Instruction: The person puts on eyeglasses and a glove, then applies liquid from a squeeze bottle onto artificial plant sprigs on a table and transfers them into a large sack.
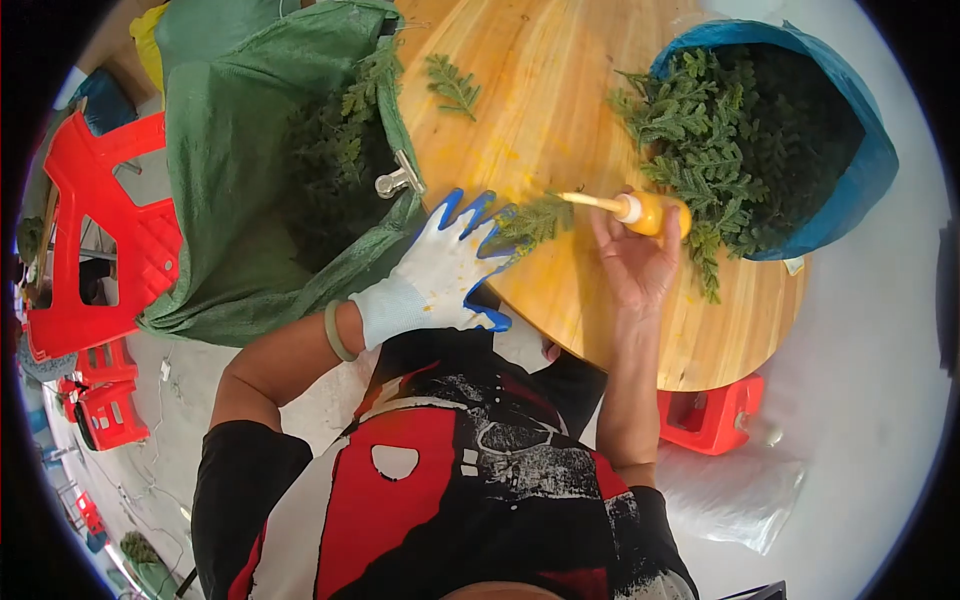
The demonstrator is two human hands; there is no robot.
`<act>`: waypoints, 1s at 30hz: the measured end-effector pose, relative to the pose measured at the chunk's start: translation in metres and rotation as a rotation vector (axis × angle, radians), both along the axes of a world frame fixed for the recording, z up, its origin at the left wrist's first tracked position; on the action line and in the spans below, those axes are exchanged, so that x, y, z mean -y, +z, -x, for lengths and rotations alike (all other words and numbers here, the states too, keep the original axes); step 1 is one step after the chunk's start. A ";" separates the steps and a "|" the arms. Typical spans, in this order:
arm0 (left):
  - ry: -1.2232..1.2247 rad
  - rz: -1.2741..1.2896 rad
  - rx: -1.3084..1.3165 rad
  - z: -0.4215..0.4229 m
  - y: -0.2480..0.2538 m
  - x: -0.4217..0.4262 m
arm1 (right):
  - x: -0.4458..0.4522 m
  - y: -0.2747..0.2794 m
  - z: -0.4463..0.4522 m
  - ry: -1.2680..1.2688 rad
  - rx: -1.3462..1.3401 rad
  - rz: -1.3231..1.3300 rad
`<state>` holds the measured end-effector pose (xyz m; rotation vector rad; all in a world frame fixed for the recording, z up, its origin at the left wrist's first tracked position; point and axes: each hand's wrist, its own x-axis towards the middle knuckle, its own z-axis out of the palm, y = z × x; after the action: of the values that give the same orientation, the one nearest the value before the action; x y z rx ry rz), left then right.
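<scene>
My left hand (440, 265) wears a white glove with blue fingertips; its fingers are spread and touch the base of a green sprig (536, 222) over the table's near edge. Whether they grip it cannot be made out. In my bare right hand (640, 255) is a yellow bottle (655, 213) with a long, pale nozzle, which points left and reaches the sprig's tip. A lone sprig (453, 86) lies on the round wooden table (540, 100). Yellow specks mark the wood and the glove.
A green sack (230, 130) with sprigs inside is at the left, a metal clip (400, 177) on its rim. At the right, a blue bag (880, 160) holds many sprigs (715, 150). Red stools (105, 235) stand at the left; another (705, 418) is under the table.
</scene>
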<state>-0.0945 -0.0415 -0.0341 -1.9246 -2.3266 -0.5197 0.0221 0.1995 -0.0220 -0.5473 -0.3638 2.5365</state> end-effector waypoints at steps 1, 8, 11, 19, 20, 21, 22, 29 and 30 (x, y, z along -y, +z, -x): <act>-0.009 0.018 0.005 0.001 -0.001 0.001 | -0.003 0.006 -0.003 -0.016 0.005 -0.086; -0.064 0.050 0.007 0.005 -0.009 0.000 | -0.016 0.020 -0.013 -0.082 0.079 -0.503; -0.069 0.067 0.002 0.005 -0.010 0.001 | -0.018 0.014 -0.011 -0.073 0.110 -0.586; -0.059 0.071 -0.012 0.005 -0.008 0.000 | -0.014 0.003 -0.002 -0.008 0.178 -0.693; -0.062 0.071 -0.015 0.005 -0.008 0.000 | -0.014 0.002 -0.001 -0.012 0.177 -0.692; -0.062 0.067 -0.013 0.005 -0.009 0.000 | -0.014 0.001 -0.001 -0.008 0.193 -0.700; -0.061 0.062 -0.013 0.005 -0.009 -0.001 | -0.014 0.001 0.000 -0.005 0.208 -0.707; -0.060 0.070 -0.017 0.004 -0.008 -0.002 | -0.015 -0.002 0.005 -0.030 0.247 -0.724; -0.064 0.070 -0.019 0.003 -0.008 -0.002 | -0.017 -0.003 0.005 -0.034 0.246 -0.724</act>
<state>-0.0980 -0.0398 -0.0417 -2.0309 -2.3080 -0.4289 0.0174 0.2168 -0.0248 -0.5567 -1.2749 2.0916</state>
